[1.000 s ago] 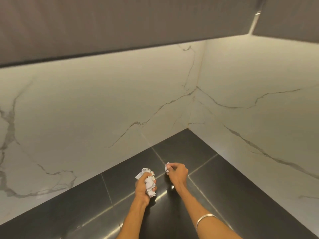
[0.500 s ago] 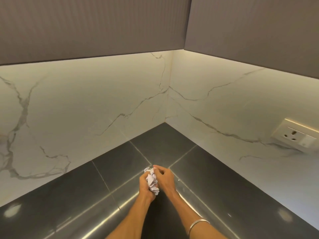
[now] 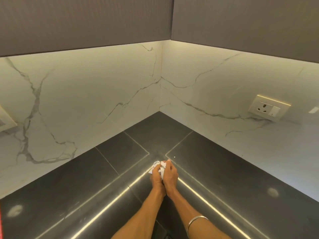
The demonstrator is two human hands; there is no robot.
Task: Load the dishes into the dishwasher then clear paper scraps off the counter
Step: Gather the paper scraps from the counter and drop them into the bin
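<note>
A wad of crumpled white paper scraps (image 3: 159, 167) sits between both my hands, just above the dark counter (image 3: 215, 169) near its inner corner. My left hand (image 3: 155, 176) grips the wad from the left. My right hand (image 3: 170, 175) curls round it from the right, pressed against the left hand. Most of the paper is hidden inside my fingers. A tiny white speck (image 3: 174, 157) lies on the counter just beyond my right hand. No dishes or dishwasher are in view.
White marble backsplash walls meet in a corner (image 3: 160, 100) behind the counter. A wall socket (image 3: 269, 107) sits on the right wall and another plate (image 3: 5, 121) at the far left edge. Dark upper cabinets (image 3: 86, 19) hang overhead.
My right hand brought its small scrap over to the left hand, and both hands now close together round one wad. The view has pulled back and turned right.
</note>
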